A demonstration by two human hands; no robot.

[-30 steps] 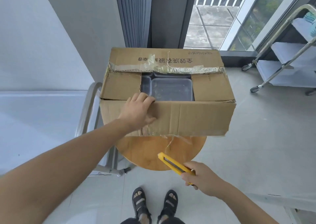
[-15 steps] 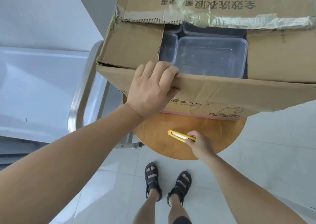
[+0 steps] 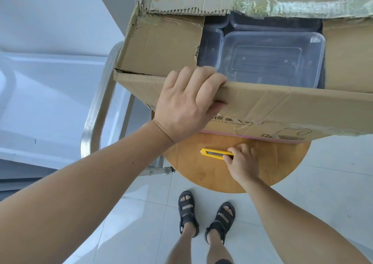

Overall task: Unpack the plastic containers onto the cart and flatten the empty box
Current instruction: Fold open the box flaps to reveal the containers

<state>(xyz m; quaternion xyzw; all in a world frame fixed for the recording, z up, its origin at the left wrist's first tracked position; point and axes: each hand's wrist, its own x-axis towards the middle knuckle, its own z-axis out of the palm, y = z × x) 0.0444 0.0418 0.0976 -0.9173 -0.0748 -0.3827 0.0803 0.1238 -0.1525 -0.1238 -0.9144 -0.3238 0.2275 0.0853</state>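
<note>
A brown cardboard box sits on a round wooden stool, its top flaps parted. Clear plastic containers show through the gap. My left hand grips the near flap, fingers curled over its edge and thumb under it. Below the box, my right hand holds a yellow utility knife that lies flat on the stool top. The box's far side and right end run out of the frame.
A steel cart with a rounded handle and a white shelf stands at the left, beside the stool. A white wall is at the upper left. My sandalled feet stand on the pale tiled floor below.
The view has closed in on the box and tilted down. My right hand brought the knife down from the air onto the stool top. My left hand kept its grip on the near flap.
</note>
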